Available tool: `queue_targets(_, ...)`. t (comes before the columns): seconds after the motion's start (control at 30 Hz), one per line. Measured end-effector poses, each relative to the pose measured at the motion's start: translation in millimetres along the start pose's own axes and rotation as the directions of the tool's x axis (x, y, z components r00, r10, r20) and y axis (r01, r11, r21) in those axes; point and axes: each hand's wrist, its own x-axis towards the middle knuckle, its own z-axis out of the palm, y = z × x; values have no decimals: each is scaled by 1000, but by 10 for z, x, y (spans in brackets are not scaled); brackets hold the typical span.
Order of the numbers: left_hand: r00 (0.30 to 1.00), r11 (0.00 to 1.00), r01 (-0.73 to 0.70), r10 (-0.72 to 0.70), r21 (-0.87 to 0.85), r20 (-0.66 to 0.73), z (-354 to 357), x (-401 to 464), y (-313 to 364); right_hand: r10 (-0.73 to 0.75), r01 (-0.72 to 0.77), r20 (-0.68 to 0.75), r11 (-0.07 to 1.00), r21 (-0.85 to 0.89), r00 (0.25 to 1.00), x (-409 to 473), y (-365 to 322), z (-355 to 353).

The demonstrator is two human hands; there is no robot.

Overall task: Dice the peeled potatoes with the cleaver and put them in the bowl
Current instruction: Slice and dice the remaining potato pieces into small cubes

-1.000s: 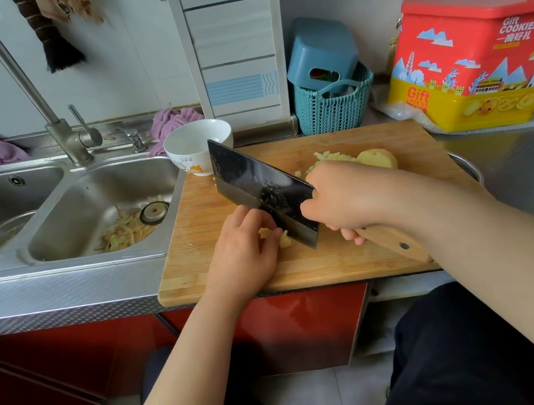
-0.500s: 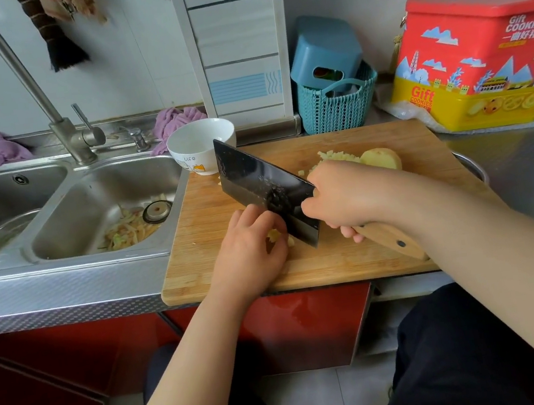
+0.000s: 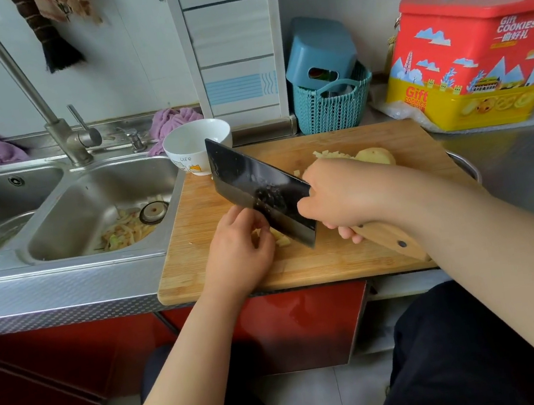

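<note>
Your cutting board (image 3: 336, 261) sits right of the sink (image 3: 63, 215), white bowl (image 3: 194, 143) at its far left corner. Your right hand (image 3: 344, 197) grips the cleaver (image 3: 257, 193); your left hand (image 3: 238, 251) curls over the potato pieces (image 3: 281, 238) just left of the blade.

Potato piece (image 3: 279, 237) mostly hidden under left hand (image 3: 236, 252) and cleaver (image 3: 257, 190) blade; cookie tin (image 3: 476, 60) cut off at right edge.
</note>
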Motion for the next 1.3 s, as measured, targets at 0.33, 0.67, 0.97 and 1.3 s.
queue_targets(0.33,997,996,-71,72,62,-25,32,-7,-35,20,-19,30,998,-62,999,30,-58,72)
queue_targets(0.67,997,995,-60,63,81,-33,31,-11,-24,53,-50,44,997,-67,998,120,-21,175)
queue_targets(0.97,997,994,-61,58,92,41,31,-18,-24,45,-45,27,999,-16,999,139,26,203)
queue_targets(1.3,998,991,-51,48,125,28,33,-13,-7,16,-16,33,1000,26,999,216,135,167)
